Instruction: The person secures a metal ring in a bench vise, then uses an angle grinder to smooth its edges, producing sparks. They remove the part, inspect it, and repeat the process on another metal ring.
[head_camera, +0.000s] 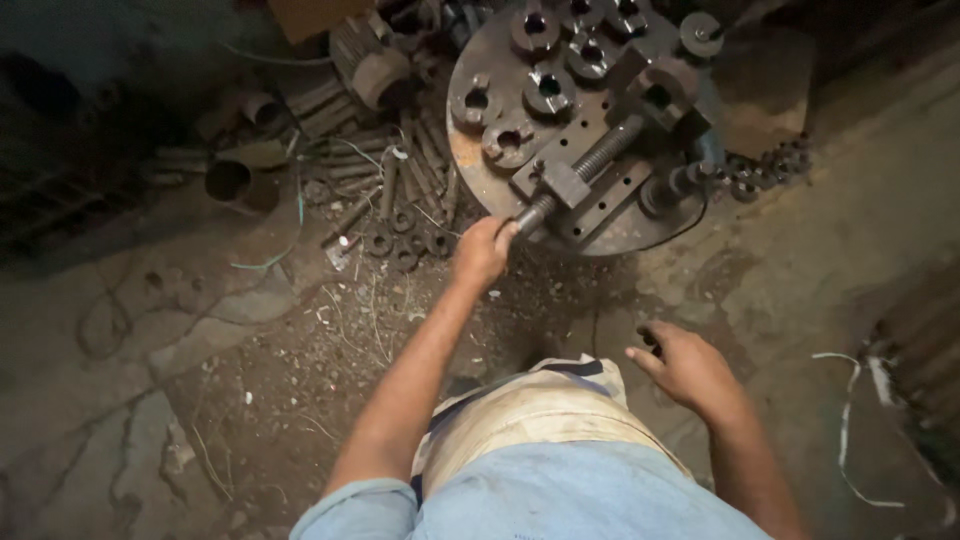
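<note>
- Left hand (483, 250) closed around end of threaded rod (590, 165) on round steel plate (480, 165).
- Right hand (690, 368) loosely curled, empty, hanging above the dirt floor (150, 330).

Round plate (470, 150) top beyond frame edge.

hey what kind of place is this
Probably a metalworking or machine repair shop. A round steel plate carries heavy slotted nuts and a threaded screw, which the left hand grips, with scrap rods on the floor.
</note>
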